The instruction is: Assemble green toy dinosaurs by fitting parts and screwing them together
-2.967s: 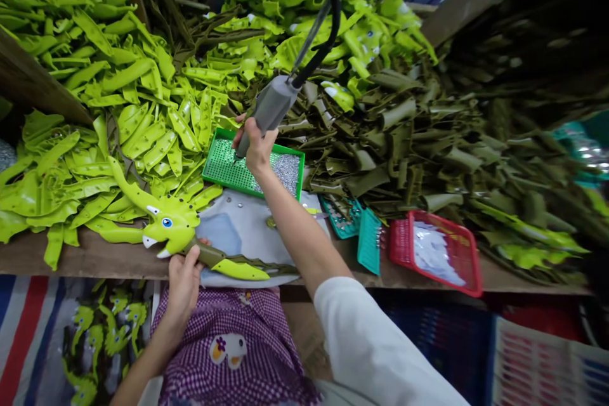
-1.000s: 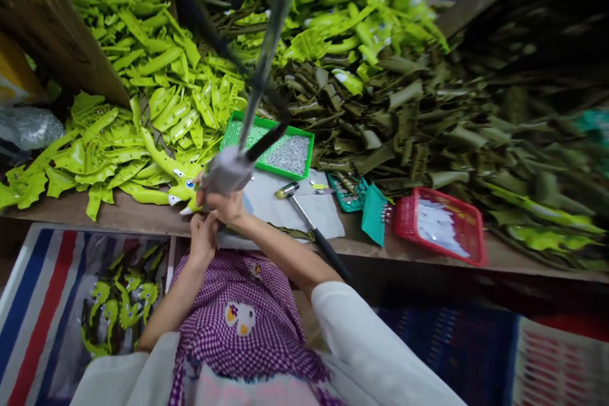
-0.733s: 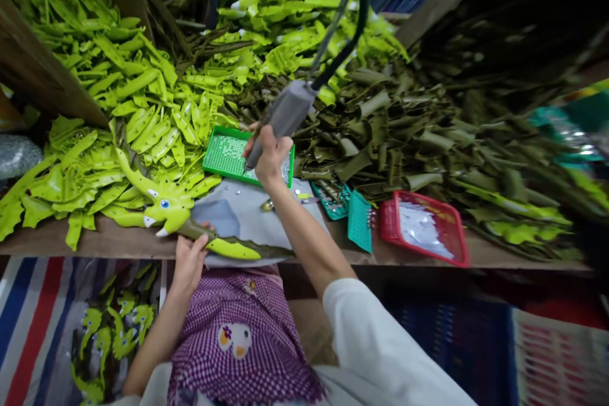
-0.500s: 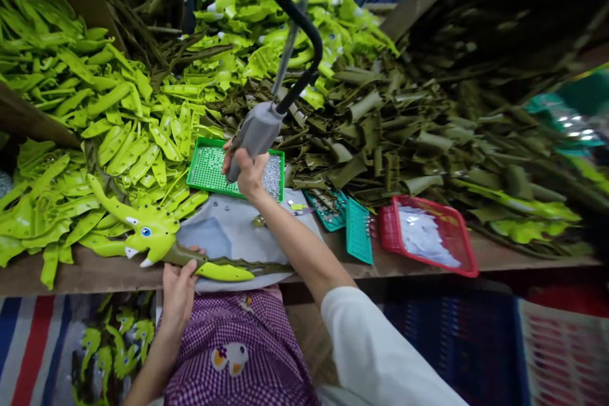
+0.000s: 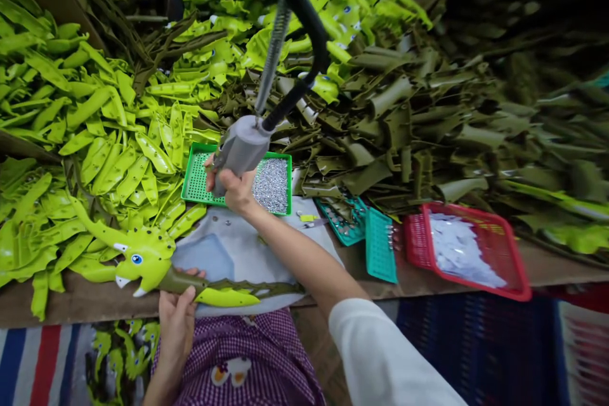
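My left hand (image 5: pixel 177 314) is closed round the dark olive handle part of a plastic toy (image 5: pixel 145 257). The toy has a lime-green dinosaur head with a blue eye and lies across a grey cloth (image 5: pixel 285 254) at the table's front edge. My right hand (image 5: pixel 234 189) grips a grey electric screwdriver (image 5: pixel 243 143), which hangs from a spring and a black cable. It is held over the green perforated tray (image 5: pixel 197 171), whose right part holds a heap of small silvery screws (image 5: pixel 271 187). The driver's tip is hidden behind my hand.
Lime-green plastic parts (image 5: pixel 114 158) are piled at the left and back. Olive curved parts (image 5: pixel 380 133) heap up to the right. Two teal trays (image 5: pixel 380 254) and a red basket (image 5: pixel 516 266) with white pieces stand at the front right. A striped bag (image 5: pixel 47 355) is below.
The view has shifted, so the baskets appear farther right and lower. My right hand with the screwdriver has stayed over the green tray. My left hand keeps its hold on the toy.
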A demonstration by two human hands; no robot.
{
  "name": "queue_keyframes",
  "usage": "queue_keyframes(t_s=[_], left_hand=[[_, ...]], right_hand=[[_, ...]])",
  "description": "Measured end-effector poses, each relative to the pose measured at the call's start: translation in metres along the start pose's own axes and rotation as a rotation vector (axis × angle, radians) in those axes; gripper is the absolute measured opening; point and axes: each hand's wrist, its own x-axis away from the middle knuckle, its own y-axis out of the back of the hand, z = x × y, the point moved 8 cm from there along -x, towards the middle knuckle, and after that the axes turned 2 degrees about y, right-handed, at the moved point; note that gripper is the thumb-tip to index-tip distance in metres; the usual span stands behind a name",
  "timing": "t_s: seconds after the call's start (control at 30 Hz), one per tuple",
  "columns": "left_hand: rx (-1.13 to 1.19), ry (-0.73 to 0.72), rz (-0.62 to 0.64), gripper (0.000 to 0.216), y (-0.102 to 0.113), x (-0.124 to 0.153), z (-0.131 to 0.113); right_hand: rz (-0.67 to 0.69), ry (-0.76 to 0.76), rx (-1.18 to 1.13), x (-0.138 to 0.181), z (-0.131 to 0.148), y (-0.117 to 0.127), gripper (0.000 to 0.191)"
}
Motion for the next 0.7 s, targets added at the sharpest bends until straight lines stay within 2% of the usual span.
queue_keyframes(t_s=[0.17,0.33,0.6,0.7], left_hand=[[-0.005,-0.017,0.007,0.048,-0.001,0.000,0.000],[0.000,-0.025,0.021,0.047,-0.002,0.001,-0.001],[-0.006,-0.033,0.027,0.049,-0.001,0.000,0.000],[-0.009,-0.045,0.040,0.050,-0.004,0.001,-0.002]], right_hand=[[0.060,-0.021,0.041,0.000,-0.014,-0.006,0.053],[0.033,-0.010,0.026,0.001,-0.019,-0.001,0.054],[0.031,-0.003,0.067,0.002,-0.018,-0.005,0.048],[-0.001,0.001,0.095,-0.002,-0.006,-0.004,0.050]])
